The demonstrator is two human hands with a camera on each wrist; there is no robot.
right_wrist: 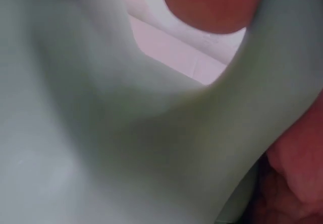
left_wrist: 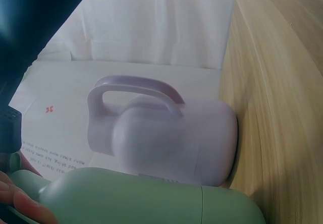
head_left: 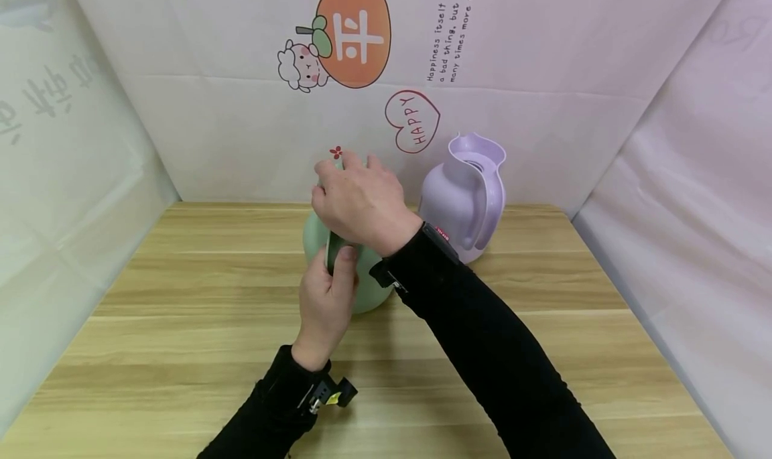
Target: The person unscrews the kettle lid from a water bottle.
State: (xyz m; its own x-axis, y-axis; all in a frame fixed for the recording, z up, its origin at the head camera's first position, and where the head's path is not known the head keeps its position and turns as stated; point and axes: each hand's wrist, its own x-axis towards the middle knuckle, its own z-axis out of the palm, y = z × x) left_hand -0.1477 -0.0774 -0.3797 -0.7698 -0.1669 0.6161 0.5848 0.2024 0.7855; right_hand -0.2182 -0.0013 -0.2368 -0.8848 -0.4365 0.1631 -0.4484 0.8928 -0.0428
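Note:
A pale green thermos jug (head_left: 372,295) stands on the wooden table, its upper part mostly hidden by the hands. My left hand (head_left: 326,301) grips its handle from the near side, the thumb lying along the outside. Over the jug's mouth, my right hand (head_left: 362,201) bends its fingers down around the top; what they hold there is covered by the back of the hand. In the left wrist view, fingers (left_wrist: 30,206) wrap the handle near the jug's neck. Close up in the right wrist view are the smooth green surface (right_wrist: 151,148) and blurred fingertips (right_wrist: 212,7).
Just right of the green jug stands a lilac thermos jug (head_left: 458,198), its handle facing me. Behind both rises a white printed cloth (head_left: 241,130), with more cloth walls at the sides. The right forearm (head_left: 482,338) crosses over the wood-grain table (head_left: 181,352).

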